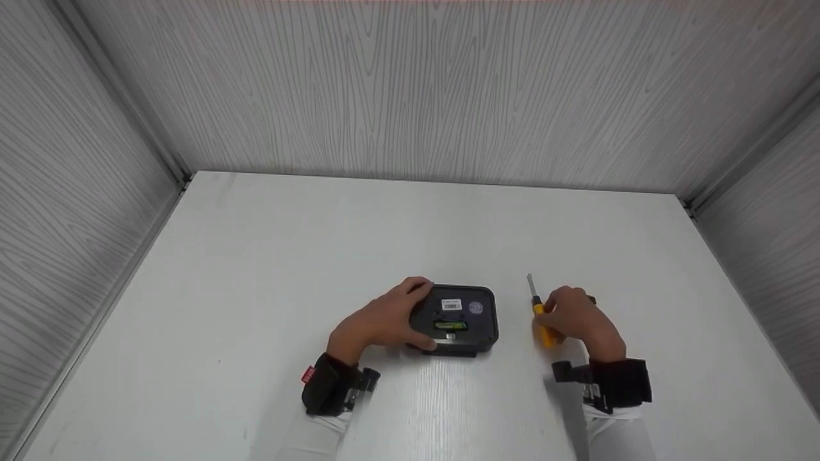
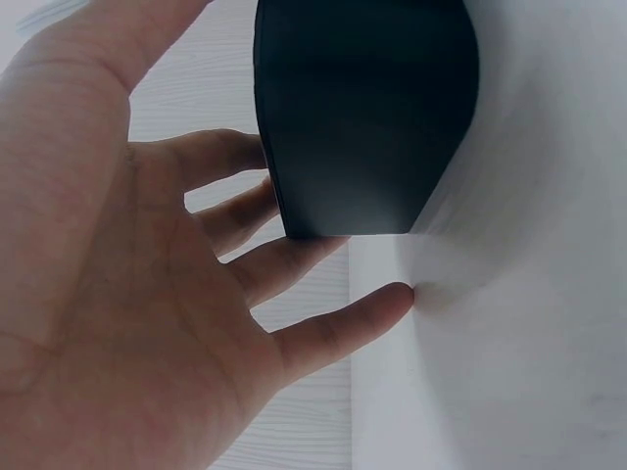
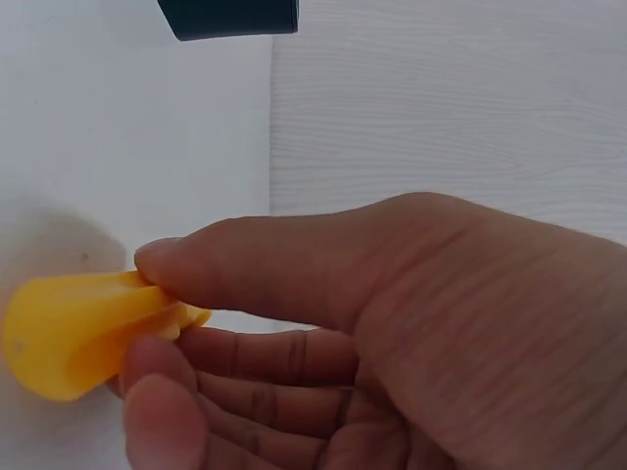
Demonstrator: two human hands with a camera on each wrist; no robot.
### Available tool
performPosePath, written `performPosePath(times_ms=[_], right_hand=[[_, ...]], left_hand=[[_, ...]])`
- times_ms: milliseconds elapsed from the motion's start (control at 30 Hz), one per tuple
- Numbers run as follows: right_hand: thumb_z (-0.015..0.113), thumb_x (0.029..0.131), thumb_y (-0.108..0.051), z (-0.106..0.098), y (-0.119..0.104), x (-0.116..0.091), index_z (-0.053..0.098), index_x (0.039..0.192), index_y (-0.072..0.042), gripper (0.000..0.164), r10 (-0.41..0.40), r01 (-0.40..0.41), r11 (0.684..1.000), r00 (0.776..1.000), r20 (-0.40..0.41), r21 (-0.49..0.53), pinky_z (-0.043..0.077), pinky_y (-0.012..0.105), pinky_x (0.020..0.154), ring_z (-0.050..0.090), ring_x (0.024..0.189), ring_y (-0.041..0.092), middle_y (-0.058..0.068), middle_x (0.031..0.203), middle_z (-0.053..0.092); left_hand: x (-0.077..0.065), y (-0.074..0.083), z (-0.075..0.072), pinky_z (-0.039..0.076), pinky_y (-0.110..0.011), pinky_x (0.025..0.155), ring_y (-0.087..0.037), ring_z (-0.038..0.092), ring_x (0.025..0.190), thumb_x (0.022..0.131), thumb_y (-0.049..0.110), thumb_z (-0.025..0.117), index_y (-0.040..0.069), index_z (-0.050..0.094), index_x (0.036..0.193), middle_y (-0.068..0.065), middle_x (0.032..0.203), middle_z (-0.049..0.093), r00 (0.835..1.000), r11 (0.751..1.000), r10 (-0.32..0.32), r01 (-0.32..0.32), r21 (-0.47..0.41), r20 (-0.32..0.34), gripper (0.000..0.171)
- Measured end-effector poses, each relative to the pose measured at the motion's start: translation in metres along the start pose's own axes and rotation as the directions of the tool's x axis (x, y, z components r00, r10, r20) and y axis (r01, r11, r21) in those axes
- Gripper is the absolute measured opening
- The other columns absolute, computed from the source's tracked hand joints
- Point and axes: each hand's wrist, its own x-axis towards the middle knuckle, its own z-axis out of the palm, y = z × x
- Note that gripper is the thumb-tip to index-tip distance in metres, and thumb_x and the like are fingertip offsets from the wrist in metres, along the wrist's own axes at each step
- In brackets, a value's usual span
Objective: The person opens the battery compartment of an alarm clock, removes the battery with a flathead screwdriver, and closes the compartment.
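Note:
A black, round-cornered device [image 1: 483, 326] lies on the table with its labelled face up; a green battery [image 1: 451, 325] shows in a slot there. My left hand [image 1: 387, 317] grips its left end, thumb at the near edge and fingers at the far edge. In the left wrist view the device's dark side [image 2: 362, 117] is seen, and the little finger reaches to the tabletop. To the right, my right hand [image 1: 576, 317] holds a screwdriver [image 1: 539, 309] by its yellow handle [image 3: 73, 333], thumb against it. The metal shaft points away from me.
The white table [image 1: 288, 243] is bounded by a grey wood-grain panel [image 1: 410, 96] at the back and others at both sides. A small dark thing [image 1: 591, 299] peeks out behind the right hand, mostly hidden. Dark camera straps [image 1: 620, 384] circle both wrists.

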Motion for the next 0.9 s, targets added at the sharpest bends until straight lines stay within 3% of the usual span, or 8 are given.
performPosePath(times_ms=[400,600,767,900], right_hand=[[0.063,0.092,-0.021,-0.007,-0.003,-0.006,0.059,0.114,0.013,0.041,-0.010,0.010,1.000,1.000,-0.017,-0.002,0.051,0.027,0.056,0.061,0.059,0.014,0.010,0.072,0.067],[0.064,0.093,-0.025,-0.011,-0.007,-0.008,0.059,0.118,0.009,0.042,-0.082,0.079,0.996,0.992,-0.093,-0.035,0.051,0.032,0.063,0.064,0.073,0.021,0.019,0.091,0.070],[0.066,0.092,-0.023,-0.008,-0.010,-0.007,0.061,0.121,0.005,0.040,-0.231,0.229,0.973,0.955,-0.184,-0.034,0.053,0.042,0.078,0.063,0.093,0.030,0.021,0.106,0.068],[0.069,0.090,-0.023,-0.004,-0.016,-0.007,0.057,0.129,0.003,0.049,-0.320,0.325,0.946,0.920,-0.227,-0.016,0.052,0.048,0.088,0.061,0.106,0.034,0.022,0.119,0.064]], left_hand=[[0.000,-0.001,0.001,0.037,-0.048,0.110,-0.023,0.038,0.138,0.073,0.050,0.078,0.024,0.025,0.155,0.006,0.160,0.023,1.000,1.000,0.006,-0.006,0.019,0.004,0.101],[-0.001,0.000,0.001,0.036,-0.049,0.110,-0.029,0.035,0.140,0.073,0.048,0.079,0.026,0.028,0.154,0.005,0.159,0.024,1.000,1.000,0.016,-0.015,0.026,-0.014,0.099],[-0.002,0.000,0.001,0.035,-0.050,0.111,-0.032,0.033,0.141,0.073,0.047,0.079,0.025,0.029,0.154,0.004,0.159,0.025,0.999,0.999,0.029,-0.028,0.033,-0.020,0.098],[-0.003,0.001,0.000,0.035,-0.050,0.111,-0.031,0.033,0.141,0.073,0.048,0.079,0.025,0.029,0.154,0.004,0.159,0.025,1.000,0.999,0.023,-0.022,0.033,-0.019,0.098]])
